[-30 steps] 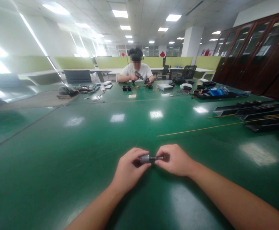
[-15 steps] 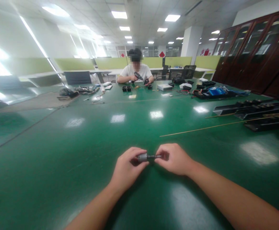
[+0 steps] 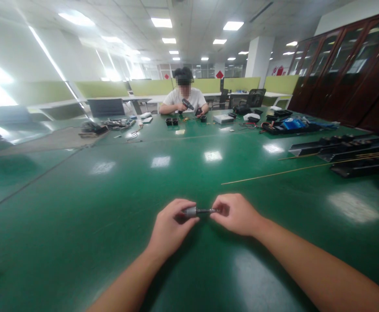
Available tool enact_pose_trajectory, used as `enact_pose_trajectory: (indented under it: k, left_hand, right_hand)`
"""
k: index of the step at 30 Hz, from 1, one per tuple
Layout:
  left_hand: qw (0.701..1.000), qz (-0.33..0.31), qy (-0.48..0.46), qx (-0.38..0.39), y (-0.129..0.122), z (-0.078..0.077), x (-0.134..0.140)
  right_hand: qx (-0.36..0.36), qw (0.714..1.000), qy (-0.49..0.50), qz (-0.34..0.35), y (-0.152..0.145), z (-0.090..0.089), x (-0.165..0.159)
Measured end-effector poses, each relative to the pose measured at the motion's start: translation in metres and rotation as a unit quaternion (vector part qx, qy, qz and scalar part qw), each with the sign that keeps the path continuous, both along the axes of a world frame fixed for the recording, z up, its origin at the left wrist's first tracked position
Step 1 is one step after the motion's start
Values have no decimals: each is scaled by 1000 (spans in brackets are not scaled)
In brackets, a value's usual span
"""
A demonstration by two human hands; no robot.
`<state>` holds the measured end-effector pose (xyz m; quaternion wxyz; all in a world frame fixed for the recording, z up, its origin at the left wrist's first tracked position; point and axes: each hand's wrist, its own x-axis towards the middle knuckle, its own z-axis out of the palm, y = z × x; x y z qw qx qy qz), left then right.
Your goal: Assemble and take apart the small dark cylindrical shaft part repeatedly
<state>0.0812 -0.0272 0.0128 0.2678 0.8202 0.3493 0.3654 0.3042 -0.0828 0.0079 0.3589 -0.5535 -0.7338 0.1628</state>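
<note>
Low over the green table, my left hand (image 3: 170, 223) grips a short grey metallic cylinder (image 3: 191, 212) between thumb and fingers. From its right end a thin dark shaft (image 3: 204, 211) runs level towards my right hand (image 3: 232, 213). The thumb and forefinger of that hand pinch the shaft's far end; the fingers partly cover the tip. Whether the shaft is fixed in the cylinder or a separate piece, I cannot tell.
Beyond my right hand, a long thin brass-coloured rod (image 3: 274, 174) lies across the green table (image 3: 118, 195) towards dark metal channels (image 3: 348, 169). Opposite sits a person (image 3: 196, 99) holding a power drill (image 3: 187, 104). Black blocks (image 3: 171, 121) and a blue bundle (image 3: 294, 124) lie farther back.
My left hand has shifted slightly left with the grey cylinder, and more of the dark shaft shows between my hands. My right hand stays nearly in place. The brass rod's near end has shifted slightly right.
</note>
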Motion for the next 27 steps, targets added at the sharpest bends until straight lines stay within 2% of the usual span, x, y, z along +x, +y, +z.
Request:
enact_pose_trajectory:
  k: [11,16,18,21,24,26,27]
  left_hand:
    - [1000,12,4,10,0,0,-1]
    - [995,99,19,-6,7,2,-8]
    - [990,130,7,-55,12,2,-11]
    - [969,127,-91,-191,16,3,-12]
    - [910,104,-220,-337,16,8,-13]
    - [876,105,-261,-391,15,14,-19]
    - [871,114,-265,-397,15,18,-26]
  right_hand:
    - [-1,1000,5,-7,1,-1,2]
    - [-2,1000,-3,-25,1,1,2]
    - [-5,1000,-5,-20,2,0,2]
    - [-11,1000,-5,-15,2,-1,2]
    - [-15,1000,-6,-15,3,-2,2]
    - [-15,1000,-9,-11,3,-2,2]
    - [-14,1000,-11,-8,3,-2,2]
